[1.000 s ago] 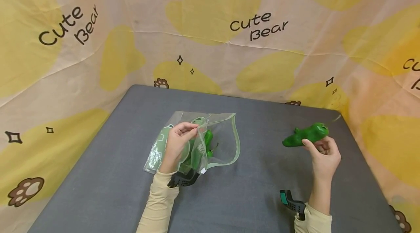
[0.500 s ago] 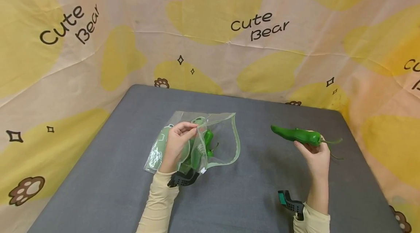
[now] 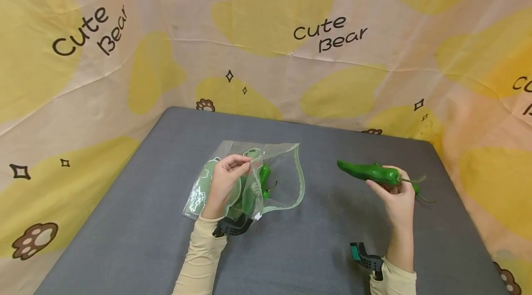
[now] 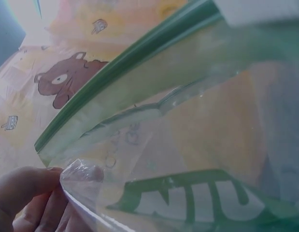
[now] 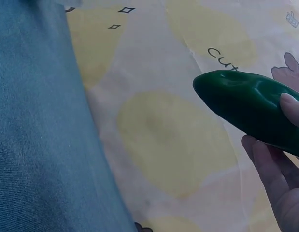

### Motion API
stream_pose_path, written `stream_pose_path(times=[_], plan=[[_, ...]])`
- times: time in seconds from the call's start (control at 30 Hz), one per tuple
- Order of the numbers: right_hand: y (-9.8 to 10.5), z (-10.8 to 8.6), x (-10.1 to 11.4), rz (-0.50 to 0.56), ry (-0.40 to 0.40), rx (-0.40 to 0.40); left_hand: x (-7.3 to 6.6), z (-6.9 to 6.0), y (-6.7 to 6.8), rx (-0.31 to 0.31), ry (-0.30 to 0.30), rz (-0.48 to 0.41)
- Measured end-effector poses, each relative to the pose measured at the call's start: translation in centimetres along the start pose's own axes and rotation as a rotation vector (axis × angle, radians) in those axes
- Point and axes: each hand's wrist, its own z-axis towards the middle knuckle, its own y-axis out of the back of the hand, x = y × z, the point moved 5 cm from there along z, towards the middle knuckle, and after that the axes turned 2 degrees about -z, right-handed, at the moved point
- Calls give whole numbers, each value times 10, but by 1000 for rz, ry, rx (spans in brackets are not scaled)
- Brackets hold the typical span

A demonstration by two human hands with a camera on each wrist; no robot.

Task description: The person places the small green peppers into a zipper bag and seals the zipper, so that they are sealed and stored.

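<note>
A clear zip bag point(image 3: 284, 193) with green print and a green edge lies on the grey table, its mouth spread toward the right. Green peppers point(image 3: 264, 175) show inside it. My left hand point(image 3: 224, 179) pinches the upper edge of the bag; in the left wrist view, thumb and fingers hold the clear film below the green zip strip point(image 4: 125, 65). Off to the right, my right hand point(image 3: 396, 200) holds a long green pepper point(image 3: 370, 171) above the table, tip toward the bag and stem to the right. The right wrist view shows the pepper point(image 5: 241, 104) between thumb and fingers.
Behind the right hand, part of another green pepper point(image 3: 416, 189) shows with its stem. The grey table point(image 3: 299, 258) is bordered at the back and sides by a patterned cloth point(image 3: 257, 18). A white slider point(image 3: 257, 216) sits at the bag's near corner.
The pepper in my right hand has turned so that its tip points left and its stem right. That hand has moved slightly left. My left hand and the bag have stayed put.
</note>
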Motion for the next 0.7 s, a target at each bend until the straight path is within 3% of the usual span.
stream_pose_path(times=[0.13,0.2,0.3,0.4,0.53,0.63,0.7], plan=[[21,5,-38,64,23,81,2,1,0,35,-47,-7],[39,8,-69,84,15,96,7,2,2,52,-58,-11],[56,8,-96,45,6,70,5,3,-1,23,-23,23],[35,2,-62,-78,-94,-56,2,4,-3,-5,27,43],[-3,-7,-3,-85,-164,-122,-3,2,-5,-35,77,44],[8,-5,-28,70,-54,13,-3,1,-5,-39,86,36],[6,-5,-33,41,-52,70,-3,1,-5,-37,88,34]])
